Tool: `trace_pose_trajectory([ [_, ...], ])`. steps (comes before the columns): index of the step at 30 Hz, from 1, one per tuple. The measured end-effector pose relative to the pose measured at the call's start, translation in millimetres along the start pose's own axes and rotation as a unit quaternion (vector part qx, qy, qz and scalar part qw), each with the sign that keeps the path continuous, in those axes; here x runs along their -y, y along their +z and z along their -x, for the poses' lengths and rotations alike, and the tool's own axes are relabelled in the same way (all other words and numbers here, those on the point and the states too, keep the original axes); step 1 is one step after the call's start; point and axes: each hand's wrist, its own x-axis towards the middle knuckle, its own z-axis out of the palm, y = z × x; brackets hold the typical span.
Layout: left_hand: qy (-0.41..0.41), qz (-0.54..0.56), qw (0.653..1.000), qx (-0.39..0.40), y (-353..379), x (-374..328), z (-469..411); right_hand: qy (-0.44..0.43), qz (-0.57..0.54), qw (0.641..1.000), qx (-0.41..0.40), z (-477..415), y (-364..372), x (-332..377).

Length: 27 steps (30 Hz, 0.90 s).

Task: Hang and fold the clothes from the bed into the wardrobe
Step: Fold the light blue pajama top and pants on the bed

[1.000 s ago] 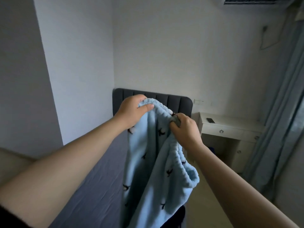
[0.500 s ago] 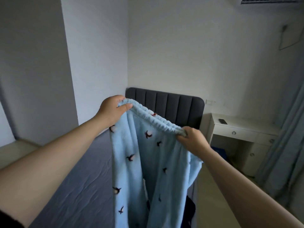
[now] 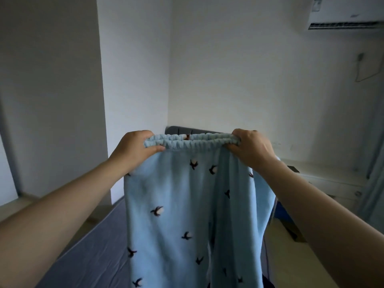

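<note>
Fleece trousers [image 3: 176, 196] — pale blue, likely soft, light and floppy — hang in the air over the bed [image 3: 89, 252], legs drooping. Left hand [image 3: 135, 151] and right hand [image 3: 251, 151] each grip one end of the elastic waistband [image 3: 193, 142], held taut and level — probably the firmest hold. There is open room ahead; a white desk [image 3: 332, 183] stands to the right.

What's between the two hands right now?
Head view: the elastic waistband of the blue pants, stretched level from the left hand to the right hand.
</note>
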Motion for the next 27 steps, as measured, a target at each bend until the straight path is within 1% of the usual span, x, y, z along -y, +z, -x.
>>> trace_pose_trajectory([
  [7,0.003,-0.030,0.999,-0.042,-29.9,51.3,-29.4,-0.004,0.020,1.000,-0.014,-35.7,17.9,42.7],
  [11,-0.004,-0.053,0.995,-0.083,-41.8,68.8,-44.7,-0.010,-0.001,0.999,-0.034,-62.1,28.5,57.8],
  [16,-0.008,-0.088,0.990,-0.112,-60.4,109.2,-58.7,-0.006,0.044,0.999,0.024,-70.9,59.6,56.9],
  [18,-0.012,-0.097,0.991,-0.095,-55.6,127.8,-61.5,0.009,0.049,0.998,0.034,-72.0,68.3,56.7],
  [22,-0.013,-0.078,0.996,-0.039,-48.6,172.3,-77.7,0.000,0.064,0.998,0.002,-90.9,79.2,81.5],
  [23,-0.006,-0.068,0.997,-0.026,-48.6,185.2,-84.7,0.000,0.079,0.997,0.005,-96.8,84.2,90.1],
  [25,0.009,-0.051,0.999,-0.006,-45.2,205.7,-96.5,0.008,0.111,0.993,0.039,-103.2,92.0,101.1],
  [27,0.019,-0.031,0.999,0.001,-39.9,226.3,-107.3,0.016,0.133,0.989,0.062,-105.9,100.2,108.0],
])
